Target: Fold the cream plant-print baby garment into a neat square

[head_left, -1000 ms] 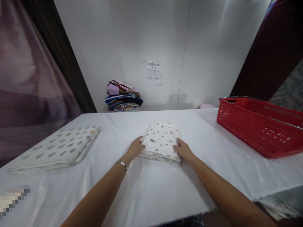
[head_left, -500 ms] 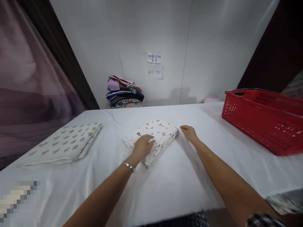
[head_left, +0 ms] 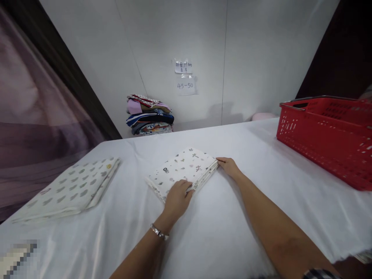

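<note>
A folded white cloth printed with small palm trees and leaves lies in the middle of the table, turned cornerwise to me. My left hand is closed over its near corner, fingers on top and thumb at the layered edge. That corner is hidden under the hand. At the cloth's right corner, my right hand pinches the stacked layers between thumb and fingers. Off to the left rests a second folded white cloth with grey leaf-like shapes, touched by neither hand.
White fabric covers the table. A red perforated basket stands at the right. Folded textiles are piled at the back against the wall, below two paper signs. A purplish curtain hangs at the left.
My left hand has slid from the top of the palm-print cloth to its near corner. My right hand, formerly just off the right corner, now pinches it. The view has shifted slightly.
</note>
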A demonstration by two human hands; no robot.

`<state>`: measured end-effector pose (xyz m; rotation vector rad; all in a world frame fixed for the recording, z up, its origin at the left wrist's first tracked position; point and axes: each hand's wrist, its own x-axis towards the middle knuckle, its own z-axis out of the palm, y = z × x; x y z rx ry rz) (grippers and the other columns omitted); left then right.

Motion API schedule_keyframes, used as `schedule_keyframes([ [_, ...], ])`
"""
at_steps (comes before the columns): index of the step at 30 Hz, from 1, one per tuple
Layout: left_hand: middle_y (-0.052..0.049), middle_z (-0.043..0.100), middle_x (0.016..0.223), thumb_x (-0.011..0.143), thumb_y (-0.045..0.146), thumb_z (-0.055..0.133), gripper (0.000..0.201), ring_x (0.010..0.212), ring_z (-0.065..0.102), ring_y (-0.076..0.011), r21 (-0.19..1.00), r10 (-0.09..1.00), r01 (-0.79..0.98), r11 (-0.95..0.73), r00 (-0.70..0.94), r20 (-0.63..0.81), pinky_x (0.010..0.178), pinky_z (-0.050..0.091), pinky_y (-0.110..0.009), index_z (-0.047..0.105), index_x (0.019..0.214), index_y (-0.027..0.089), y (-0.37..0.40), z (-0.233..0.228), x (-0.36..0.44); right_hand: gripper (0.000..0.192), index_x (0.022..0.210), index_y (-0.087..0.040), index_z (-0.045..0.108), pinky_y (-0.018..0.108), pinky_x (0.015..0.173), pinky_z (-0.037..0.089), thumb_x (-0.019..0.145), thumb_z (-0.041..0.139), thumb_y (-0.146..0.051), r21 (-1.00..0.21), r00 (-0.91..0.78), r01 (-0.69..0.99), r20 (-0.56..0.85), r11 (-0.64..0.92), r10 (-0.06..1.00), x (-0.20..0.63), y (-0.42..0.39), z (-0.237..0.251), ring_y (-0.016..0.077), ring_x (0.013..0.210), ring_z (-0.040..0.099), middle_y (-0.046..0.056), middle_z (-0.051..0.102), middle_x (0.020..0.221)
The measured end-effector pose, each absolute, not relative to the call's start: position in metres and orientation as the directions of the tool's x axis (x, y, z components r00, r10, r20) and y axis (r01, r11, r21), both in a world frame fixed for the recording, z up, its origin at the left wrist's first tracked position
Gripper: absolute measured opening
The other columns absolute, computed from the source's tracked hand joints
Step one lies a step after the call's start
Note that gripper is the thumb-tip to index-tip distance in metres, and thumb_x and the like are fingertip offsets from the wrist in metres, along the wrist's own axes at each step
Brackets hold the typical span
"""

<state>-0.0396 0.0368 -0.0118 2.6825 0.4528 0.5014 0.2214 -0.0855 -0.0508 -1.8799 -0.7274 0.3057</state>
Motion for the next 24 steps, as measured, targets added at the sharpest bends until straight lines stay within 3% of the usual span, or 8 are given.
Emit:
schedule_keyframes([
  [11,-0.005,0.062,0.107,0.084,0.029,0.05,0.023,0.104,0.055,-0.0217,0.375,0.369,0.246,-0.894,0.878,0.305,0.091,0.045,-0.036,0.061,0.103,0.023,0.04,-0.016,-0.041,0.025,0.091,-0.023,0.071,0.03,0.085,0.045,0.076,0.051,-0.024,-0.863,0.767,0.429,0.191,-0.268,0.613,0.227,-0.077,-0.063,0.0172,0.089,0.061,0.0,0.069,0.093],
  [18,-0.004,0.064,0.101,0.084,0.038,0.048,0.028,0.093,0.059,-0.0208,0.356,0.371,0.322,-0.878,0.925,0.079,0.079,0.046,-0.032,0.062,0.105,0.023,0.038,0.026,-0.022,0.032,0.1,-0.019,0.069,0.029,0.089,0.045,0.075,0.048,-0.023,-0.938,0.752,0.3,0.12,-0.174,0.649,0.224,-0.084,-0.051,0.0165,0.093,0.062,0.002,0.069,0.101],
  [24,-0.006,0.062,0.107,0.085,0.037,0.049,0.029,0.1,0.055,-0.0214,0.249,0.296,0.262,-0.932,0.949,0.108,0.083,0.043,-0.031,0.062,0.105,0.021,0.017,0.04,0.052,0.032,0.1,-0.019,0.069,0.032,0.088,0.046,0.077,0.047,-0.024,-0.915,0.762,0.342,0.138,-0.214,0.632,0.226,-0.08,-0.055,0.0175,0.092,0.063,0.002,0.07,0.098],
])
